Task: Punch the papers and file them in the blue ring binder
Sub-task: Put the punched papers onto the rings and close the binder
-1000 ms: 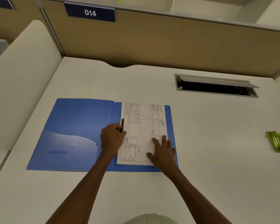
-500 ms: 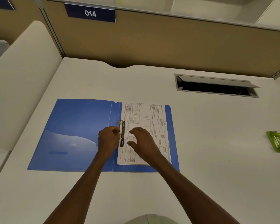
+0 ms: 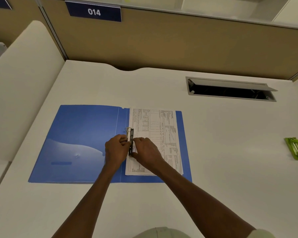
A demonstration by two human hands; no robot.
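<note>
Your left hand [image 3: 116, 150] and right hand [image 3: 145, 152] pinch the ring clip [image 3: 131, 140] | papers [image 3: 155, 140] seated at binder's [image 3: 79, 140] 3 o'clock | likely closing the 2 rings.

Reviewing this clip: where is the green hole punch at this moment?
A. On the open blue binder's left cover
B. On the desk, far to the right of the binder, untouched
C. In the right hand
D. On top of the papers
B. The green hole punch sits on the desk near the right edge of view, while the left hand and right hand both work at the ring mechanism of the blue binder.
</note>
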